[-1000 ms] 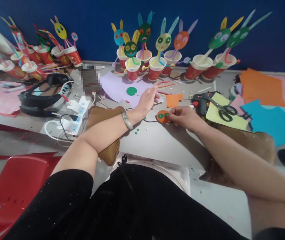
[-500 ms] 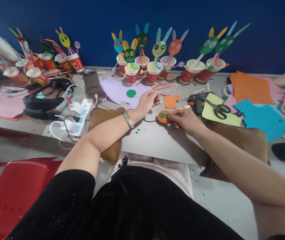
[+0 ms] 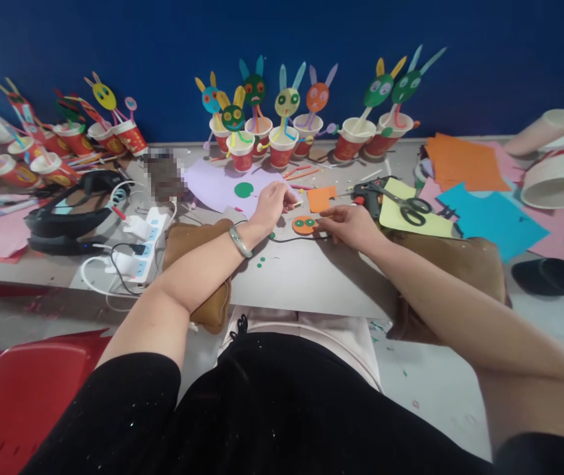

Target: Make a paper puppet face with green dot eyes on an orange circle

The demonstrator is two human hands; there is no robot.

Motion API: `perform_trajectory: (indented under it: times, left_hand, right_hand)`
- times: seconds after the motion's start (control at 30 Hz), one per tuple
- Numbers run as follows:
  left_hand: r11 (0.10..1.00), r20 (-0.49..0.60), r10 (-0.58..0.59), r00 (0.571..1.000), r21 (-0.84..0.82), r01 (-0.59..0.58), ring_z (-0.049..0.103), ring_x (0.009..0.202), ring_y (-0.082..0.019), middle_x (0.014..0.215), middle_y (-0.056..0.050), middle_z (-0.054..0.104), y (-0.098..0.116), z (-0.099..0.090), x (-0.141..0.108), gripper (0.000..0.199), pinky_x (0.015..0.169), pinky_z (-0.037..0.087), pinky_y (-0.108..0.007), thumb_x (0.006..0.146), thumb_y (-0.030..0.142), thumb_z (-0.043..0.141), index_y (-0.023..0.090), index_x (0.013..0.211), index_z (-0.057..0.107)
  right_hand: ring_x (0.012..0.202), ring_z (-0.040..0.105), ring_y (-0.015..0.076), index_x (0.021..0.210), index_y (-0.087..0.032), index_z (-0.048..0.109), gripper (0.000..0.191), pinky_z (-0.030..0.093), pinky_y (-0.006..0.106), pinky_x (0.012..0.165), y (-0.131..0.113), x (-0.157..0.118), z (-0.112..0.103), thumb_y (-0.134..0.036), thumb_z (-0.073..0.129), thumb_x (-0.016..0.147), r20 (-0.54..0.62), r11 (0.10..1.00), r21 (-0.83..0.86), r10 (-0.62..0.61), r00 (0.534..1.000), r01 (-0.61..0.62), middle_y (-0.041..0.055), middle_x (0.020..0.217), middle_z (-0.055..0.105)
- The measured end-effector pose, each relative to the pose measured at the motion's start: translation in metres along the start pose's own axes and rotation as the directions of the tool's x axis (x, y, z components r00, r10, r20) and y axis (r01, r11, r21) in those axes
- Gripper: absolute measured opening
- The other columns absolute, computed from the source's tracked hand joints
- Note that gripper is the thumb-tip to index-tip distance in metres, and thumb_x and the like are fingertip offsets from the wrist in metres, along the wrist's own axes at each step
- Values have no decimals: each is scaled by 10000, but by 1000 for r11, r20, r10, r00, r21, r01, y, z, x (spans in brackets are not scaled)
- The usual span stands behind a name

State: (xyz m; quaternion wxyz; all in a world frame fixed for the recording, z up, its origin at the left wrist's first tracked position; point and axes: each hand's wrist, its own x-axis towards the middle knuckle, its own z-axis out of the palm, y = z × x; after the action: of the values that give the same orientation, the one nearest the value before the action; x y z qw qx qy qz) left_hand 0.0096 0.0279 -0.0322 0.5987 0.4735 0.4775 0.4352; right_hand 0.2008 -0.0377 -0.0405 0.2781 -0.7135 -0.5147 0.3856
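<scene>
An orange paper disc [image 3: 302, 229] with two green paper circles on it lies low over the table, its right edge at the fingertips of my right hand [image 3: 349, 227]. The thumb and fingers are closed at that edge. My left hand [image 3: 276, 203] is beyond the disc and to its left, fingers curled in. A small pale tip shows at its fingertips, too small to name. Several small green dots [image 3: 260, 262] lie on the table nearer me. An orange paper piece [image 3: 321, 199] with a cut edge is just behind the disc.
Paper cups [image 3: 284, 155] with rabbit-eared paper figures line the blue wall. Black scissors [image 3: 413, 211] lie on yellow paper, by a glue gun [image 3: 371, 194]. Purple paper [image 3: 207, 178], a white power strip [image 3: 150, 244] and a black headset [image 3: 59, 227] are to the left; blue paper [image 3: 492, 218] is to the right.
The whole view has shifted, so things appear farther left. My right fingers have moved back toward the disc's edge, and both green circles now show fully. My left hand remains curled.
</scene>
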Motion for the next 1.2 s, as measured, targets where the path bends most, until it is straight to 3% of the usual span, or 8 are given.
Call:
perform_trajectory:
  times: [0.23, 0.33, 0.5, 0.6, 0.77, 0.97, 1.1, 1.2]
  left_hand:
    - [999, -3, 46, 999, -11, -46, 579, 586, -49, 697, 39, 613, -5, -2, 2, 341, 598, 428, -189, 1025, 40, 475, 192, 725, 526]
    - [999, 20, 48, 999, 5, -48, 572, 576, -49, 704, 38, 633, -7, -2, 3, 320, 591, 414, -191, 1041, 59, 500, 194, 752, 527]
    - [996, 49, 68, 997, 53, -70, 571, 579, -47, 704, 55, 638, -13, -1, 3, 270, 599, 411, -188, 995, 48, 587, 206, 798, 491]
    - [990, 72, 91, 993, 103, -98, 563, 579, -63, 679, 79, 602, -18, 0, 2, 298, 622, 437, -212, 882, -33, 623, 217, 816, 475]
    - [959, 178, 178, 968, 191, -211, 563, 638, -86, 682, 75, 585, -25, 2, -1, 276, 665, 449, -243, 821, -11, 643, 216, 788, 491]
    - [951, 213, 181, 960, 210, -226, 556, 717, -84, 805, 54, 609, -27, 0, -1, 206, 723, 458, -248, 820, 15, 623, 200, 856, 542]
    - [954, 216, 161, 963, 214, -208, 557, 727, -80, 831, 53, 605, -26, 1, -1, 214, 733, 460, -234, 827, 20, 619, 203, 910, 544]
    - [954, 249, 170, 954, 200, -222, 581, 770, -90, 861, 37, 620, -27, 3, -2, 199, 752, 472, -234, 841, 39, 620, 203, 922, 543]
  right_hand:
    - [812, 741, 246, 1086, -190, 807, 281, 577, 373, 794, 18, -9, -74, -371, 689, 907, -204, 888, -447, -218, 954, 108, 118, 992, 847]
    - [913, 745, 262, 1072, -193, 811, 271, 553, 387, 859, 26, -4, -120, -347, 683, 889, -307, 798, -603, -217, 927, -13, 119, 1038, 849]
    - [987, 726, 256, 1168, -203, 792, 310, 522, 420, 855, 39, 5, -200, -338, 645, 931, -536, 721, -636, -157, 829, -275, 148, 1150, 834]
    - [1026, 726, 261, 1144, -207, 786, 283, 512, 422, 856, 43, 13, -224, -318, 678, 906, -507, 682, -663, -105, 856, -309, 138, 1177, 827]
    - [935, 719, 225, 1064, -207, 773, 175, 511, 364, 835, 35, 34, -200, -283, 707, 921, -260, 652, -749, -127, 957, -117, 98, 1057, 837]
    - [906, 677, 218, 1096, -163, 800, 185, 450, 360, 829, -3, 54, -157, -248, 754, 939, -127, 609, -793, -202, 971, 23, 120, 1058, 825]
    - [798, 601, 173, 899, -201, 795, 37, 422, 356, 816, -16, 63, -155, -222, 820, 881, -10, 541, -841, -52, 999, 20, 63, 910, 785]
    - [712, 588, 173, 629, -187, 691, 264, 400, 378, 770, -9, 64, -154, -254, 846, 832, -13, 452, -889, 133, 991, -72, 55, 696, 697]
